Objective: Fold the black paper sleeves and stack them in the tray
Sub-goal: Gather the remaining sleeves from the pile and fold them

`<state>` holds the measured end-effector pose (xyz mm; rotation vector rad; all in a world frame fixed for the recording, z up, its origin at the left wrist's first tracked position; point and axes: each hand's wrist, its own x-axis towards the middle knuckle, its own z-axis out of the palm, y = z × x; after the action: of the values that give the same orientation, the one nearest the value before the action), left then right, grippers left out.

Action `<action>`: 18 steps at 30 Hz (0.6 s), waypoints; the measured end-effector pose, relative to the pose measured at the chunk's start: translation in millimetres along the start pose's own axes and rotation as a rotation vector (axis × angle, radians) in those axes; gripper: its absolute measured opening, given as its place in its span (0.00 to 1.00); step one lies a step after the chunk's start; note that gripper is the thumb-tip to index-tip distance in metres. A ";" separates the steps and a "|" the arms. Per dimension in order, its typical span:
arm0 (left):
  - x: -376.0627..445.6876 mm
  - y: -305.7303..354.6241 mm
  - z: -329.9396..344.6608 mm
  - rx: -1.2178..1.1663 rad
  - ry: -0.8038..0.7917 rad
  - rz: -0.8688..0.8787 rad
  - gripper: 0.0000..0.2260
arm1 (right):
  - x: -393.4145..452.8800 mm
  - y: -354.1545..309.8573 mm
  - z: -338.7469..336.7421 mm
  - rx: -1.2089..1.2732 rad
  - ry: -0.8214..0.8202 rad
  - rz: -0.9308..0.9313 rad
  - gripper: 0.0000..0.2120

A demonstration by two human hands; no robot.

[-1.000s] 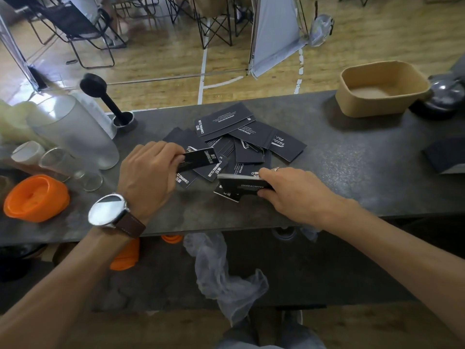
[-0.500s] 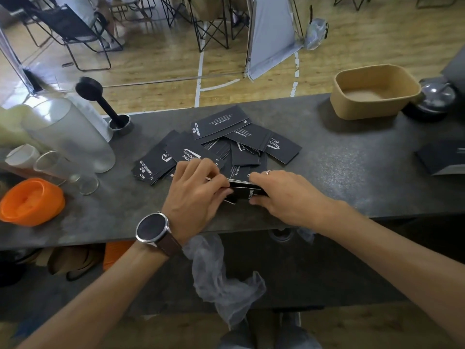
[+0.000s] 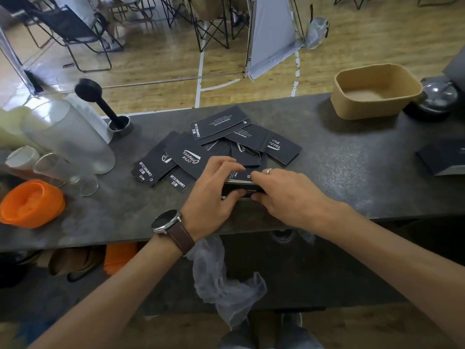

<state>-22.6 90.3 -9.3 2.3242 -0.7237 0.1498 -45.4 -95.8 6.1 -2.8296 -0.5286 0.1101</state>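
I see a dark speckled table (image 3: 339, 177). On it lie scattered black sleeves (image 3: 221, 144) at centre, a tan tray (image 3: 375, 91) far right, a frosted jug (image 3: 68, 137), glasses (image 3: 63, 172) and an orange lid (image 3: 30, 202) left — a tamper (image 3: 105, 107) behind.

A loose spread of paper sleeves (image 3: 221, 144) lies on the middle of the bench (image 3: 339, 177), overlapping one another. At its near edge a small stack of sleeves (image 3: 242, 183) sits between the left hand (image 3: 214, 197) and the right hand (image 3: 289, 197), both touching it. The tray (image 3: 375, 93) stands far right on the bench, well apart from the spread. Far left of the spread stands a tamper (image 3: 100, 102) in its holder; left of that a jug (image 3: 68, 137), with glasses (image 3: 63, 172) and a lid (image 3: 30, 202) nearer. A plastic bag (image 3: 226, 280) hangs below the bench's near edge.
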 end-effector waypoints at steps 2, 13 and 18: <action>-2.8 0.5 3.4 0.023 -0.058 -0.002 0.14 | -3.3 0.8 1.3 -0.001 -0.007 -0.004 0.08; 2.0 -29.9 -20.2 0.258 0.054 -0.218 0.06 | -13.8 36.2 -14.0 -0.036 -0.002 0.107 0.10; 7.3 -28.3 -20.5 0.337 -0.067 -0.268 0.13 | -14.8 36.9 -14.0 -0.005 -0.004 0.141 0.08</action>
<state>0.6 117.5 -8.2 2.7339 -0.4361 0.0764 -44.8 -137.7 10.1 -2.8696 -0.3298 0.1415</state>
